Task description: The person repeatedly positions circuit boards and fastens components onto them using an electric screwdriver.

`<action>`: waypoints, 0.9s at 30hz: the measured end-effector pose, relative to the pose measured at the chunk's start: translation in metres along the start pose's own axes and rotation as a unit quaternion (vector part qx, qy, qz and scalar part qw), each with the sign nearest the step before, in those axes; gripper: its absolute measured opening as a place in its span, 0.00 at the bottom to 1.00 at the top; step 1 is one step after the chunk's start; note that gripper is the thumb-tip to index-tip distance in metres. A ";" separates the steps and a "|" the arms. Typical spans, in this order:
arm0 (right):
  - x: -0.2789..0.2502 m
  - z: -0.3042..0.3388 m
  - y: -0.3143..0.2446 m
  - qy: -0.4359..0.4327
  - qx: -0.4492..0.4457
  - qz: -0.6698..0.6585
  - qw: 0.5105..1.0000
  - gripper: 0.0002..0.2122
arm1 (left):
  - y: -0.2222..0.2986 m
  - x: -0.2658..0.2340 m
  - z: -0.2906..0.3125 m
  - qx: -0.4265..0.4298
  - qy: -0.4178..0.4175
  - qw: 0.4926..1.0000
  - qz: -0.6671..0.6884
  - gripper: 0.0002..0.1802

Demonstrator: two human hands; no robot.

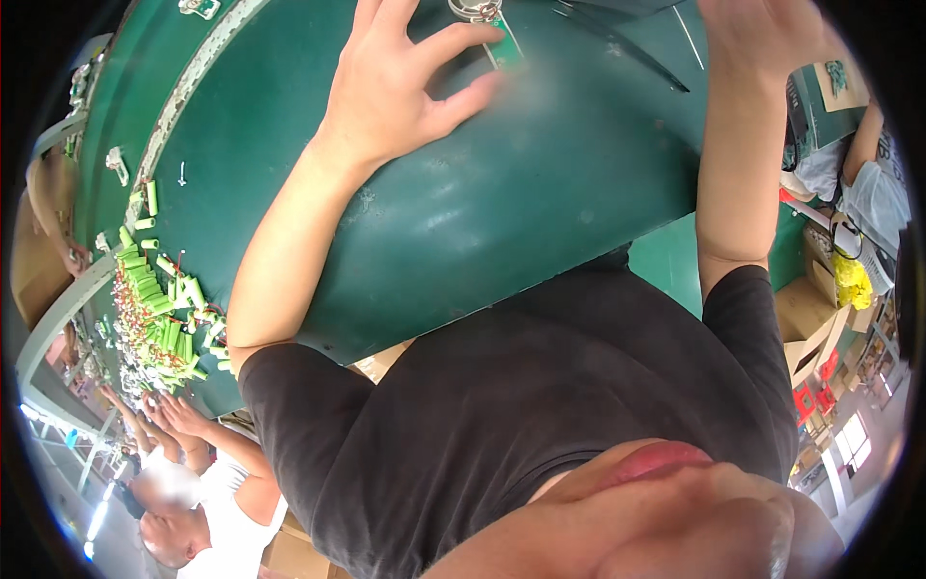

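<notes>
Left hand (pixel 400 82): 11 o'clock; fingers spread, index on green board (pixel 508 50);
Right hand (pixel 762 34): 2ish; fingers cropped, can't tell

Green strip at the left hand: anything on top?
On the green strip, the index fingertip of the left hand overlaps one edge; a round metallic part appears to cover the upper end. What they cover is hidden.
</notes>
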State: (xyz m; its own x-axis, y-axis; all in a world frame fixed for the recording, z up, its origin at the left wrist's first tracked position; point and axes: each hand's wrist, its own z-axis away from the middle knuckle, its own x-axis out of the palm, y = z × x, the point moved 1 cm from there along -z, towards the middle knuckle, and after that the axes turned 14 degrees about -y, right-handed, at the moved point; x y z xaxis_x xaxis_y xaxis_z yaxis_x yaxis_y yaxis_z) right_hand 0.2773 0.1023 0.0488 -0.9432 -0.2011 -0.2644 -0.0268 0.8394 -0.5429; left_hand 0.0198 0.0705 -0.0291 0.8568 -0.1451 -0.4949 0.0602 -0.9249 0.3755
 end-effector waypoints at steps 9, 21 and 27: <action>-0.065 0.058 0.052 -0.021 0.033 -0.054 0.998 0.16 | 0.007 -0.010 0.016 -0.084 -0.086 0.991 0.053 0.17; 0.083 0.022 -0.020 -0.029 0.089 -0.088 0.992 0.17 | 0.012 -0.007 0.017 -0.119 -0.110 0.975 0.154 0.16; 0.098 0.021 -0.022 -0.037 0.094 -0.106 0.989 0.17 | 0.015 -0.010 0.016 -0.132 -0.129 0.971 0.154 0.16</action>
State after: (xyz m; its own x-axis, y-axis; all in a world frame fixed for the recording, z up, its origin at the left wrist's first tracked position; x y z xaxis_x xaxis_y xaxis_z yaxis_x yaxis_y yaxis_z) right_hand 0.1925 0.0537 0.0177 -0.8962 -0.4045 -0.1822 -0.1527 0.6668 -0.7294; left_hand 0.0040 0.0525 -0.0305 0.6995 -0.5159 -0.4945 -0.0209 -0.7064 0.7075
